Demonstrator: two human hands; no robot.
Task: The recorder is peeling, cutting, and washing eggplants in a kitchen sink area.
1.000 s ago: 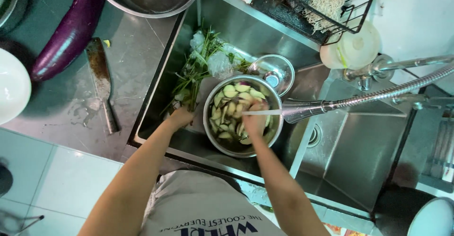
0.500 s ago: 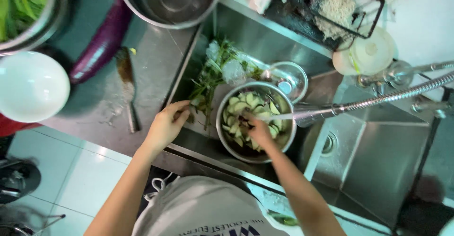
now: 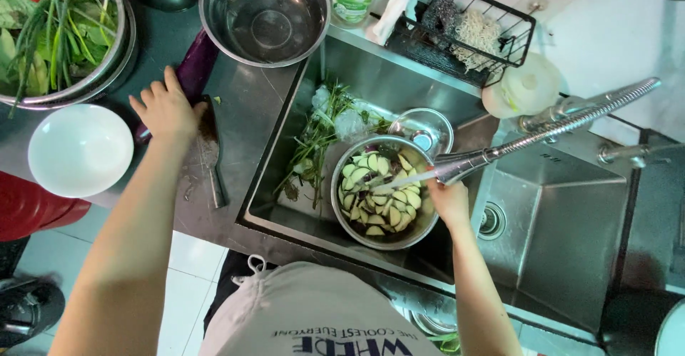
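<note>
Left hand (image 3: 168, 108) spread flat, grip released, resting on the near end of a purple eggplant (image 3: 194, 68) on the steel surface. Long axis of that eggplant running away from the palm toward the empty steel bowl (image 3: 265, 15). Cleaver (image 3: 211, 153) just beside the thumb side, blade touching the wrist edge. White bowl (image 3: 78, 149) on the other side of that hand, empty. Right hand (image 3: 449, 202) at the rim of a steel pot (image 3: 382, 192) in the sink (image 3: 357, 63), grip seemingly closed on the rim, not sure. Pot holding eggplant slices (image 3: 374, 195) under running water from the spray faucet (image 3: 542, 131). Herb stems (image 3: 317, 142) beyond the pot. Colander of greens (image 3: 57, 31) farther left.
</note>
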